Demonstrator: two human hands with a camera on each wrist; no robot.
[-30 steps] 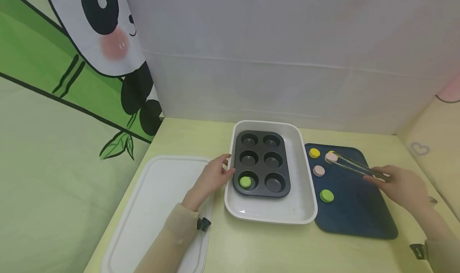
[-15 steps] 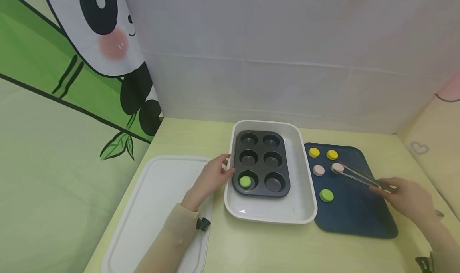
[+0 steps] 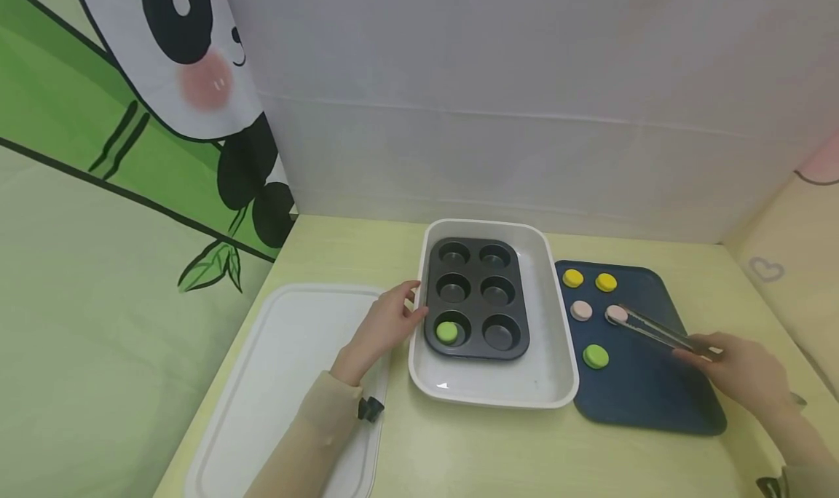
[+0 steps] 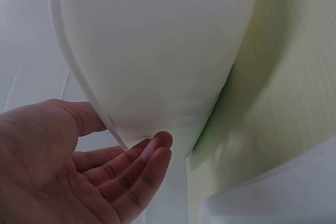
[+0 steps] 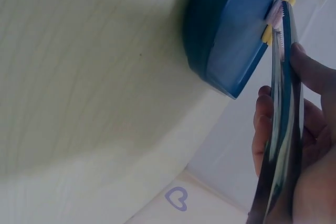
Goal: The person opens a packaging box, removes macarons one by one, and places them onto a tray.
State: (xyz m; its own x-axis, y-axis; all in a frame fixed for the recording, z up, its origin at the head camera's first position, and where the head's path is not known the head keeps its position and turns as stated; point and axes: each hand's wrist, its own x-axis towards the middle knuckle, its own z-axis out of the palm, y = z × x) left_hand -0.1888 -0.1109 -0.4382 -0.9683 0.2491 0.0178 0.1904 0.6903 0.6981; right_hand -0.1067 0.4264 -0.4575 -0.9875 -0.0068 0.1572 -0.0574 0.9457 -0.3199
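My right hand (image 3: 743,370) grips metal tongs (image 3: 665,330), whose tips are at a pink macaron (image 3: 616,314) on the dark blue tray (image 3: 662,389). In the right wrist view the tong arms (image 5: 281,103) lie close together, with the macaron (image 5: 274,14) at their ends. My left hand (image 3: 388,325) holds the left rim of a white rectangular tub (image 3: 485,394), thumb over the edge and fingers against the outer wall (image 4: 157,66). Inside the tub lies a dark muffin tin (image 3: 476,301). A green macaron (image 3: 447,332) sits in its front left cup; the other cups hold nothing.
Two yellow macarons (image 3: 573,279), another pink macaron (image 3: 580,310) and a green macaron (image 3: 596,357) lie along the blue tray's left and back parts. A white lid-like board (image 3: 288,381) lies left of the tub, under my left forearm. A pale wall (image 3: 524,156) rises behind the table.
The tongs and pink macaron have moved toward me, away from the back yellow macaron, and now stand right of the other pink one. My left hand has stayed on the tub.
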